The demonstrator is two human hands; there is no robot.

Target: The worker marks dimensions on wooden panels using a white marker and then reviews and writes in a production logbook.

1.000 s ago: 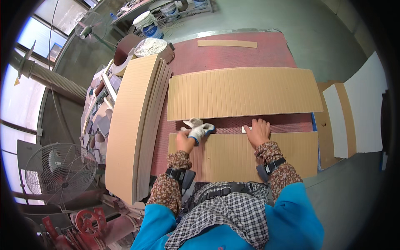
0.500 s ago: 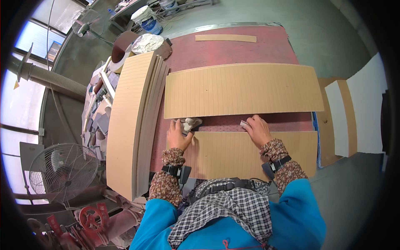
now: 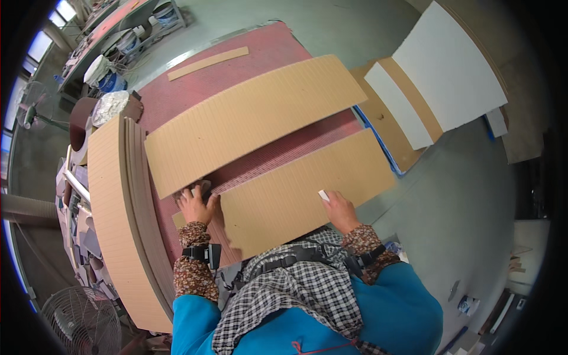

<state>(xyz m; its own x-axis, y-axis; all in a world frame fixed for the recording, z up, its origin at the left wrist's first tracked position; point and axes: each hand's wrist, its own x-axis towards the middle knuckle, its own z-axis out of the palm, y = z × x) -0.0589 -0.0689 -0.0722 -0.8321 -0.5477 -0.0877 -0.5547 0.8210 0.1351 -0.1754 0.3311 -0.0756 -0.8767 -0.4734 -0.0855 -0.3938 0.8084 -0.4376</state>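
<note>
Right hand [image 3: 340,208] now perhaps lower on cardboard sheet [image 3: 305,192]

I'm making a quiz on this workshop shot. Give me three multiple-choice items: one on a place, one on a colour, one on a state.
1. Where does the left hand rest?
A) on the fan
B) at the left end of the near cardboard sheet
C) on the white board

2. What colour is the table top?
A) green
B) red
C) black

3. How does the small white piece stand with the right hand?
A) pinched in its fingertips on the near sheet
B) lying far off on the floor
C) tucked under the far cardboard sheet

Answers: 1 B, the hand lies by that end; 2 B, red shows between the sheets; 3 A, it sits at the fingertips.
</note>
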